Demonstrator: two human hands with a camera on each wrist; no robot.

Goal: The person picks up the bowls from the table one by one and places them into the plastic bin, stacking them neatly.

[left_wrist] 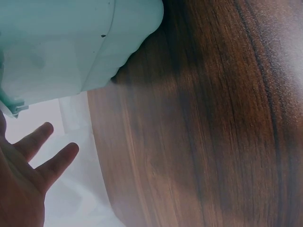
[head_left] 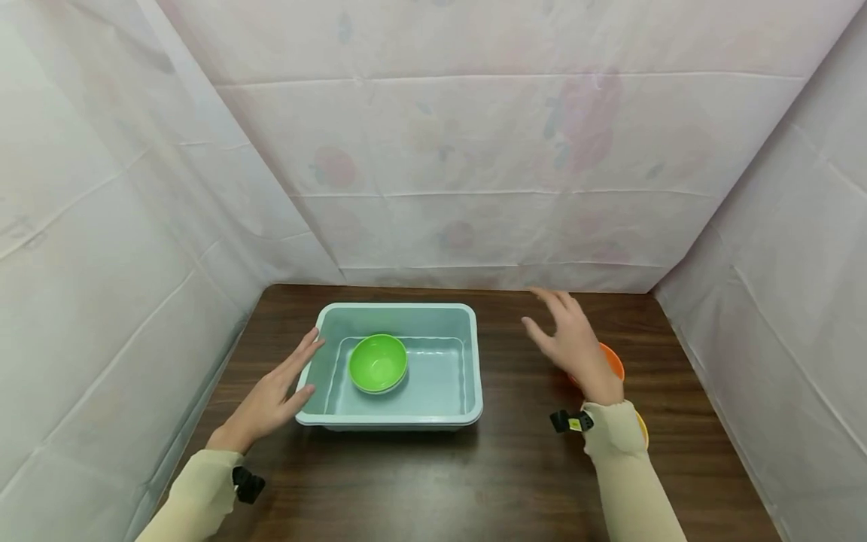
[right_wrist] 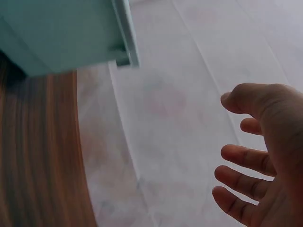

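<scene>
A pale blue-green plastic basin [head_left: 443,384] stands on the dark wooden table, with a green bowl [head_left: 378,363] inside it, left of its middle. Under the green bowl a paler rim peeks out. My left hand [head_left: 271,399] is at the basin's left side, fingers extended and overlapping its rim in the head view. To the right of the basin my right hand [head_left: 567,342] hovers with fingers spread and nothing in them. An orange bowl [head_left: 612,361] is partly hidden behind that hand. Farther down, a yellow rim [head_left: 642,430] shows beside the right sleeve, mostly covered by it.
The brown wood-grain table [head_left: 433,482] reaches back to a pale patterned sheet [head_left: 474,150] hung behind it. Similar white sheets [head_left: 101,263] enclose the left and right sides. Each wrist wears a black strap-on camera [head_left: 247,485].
</scene>
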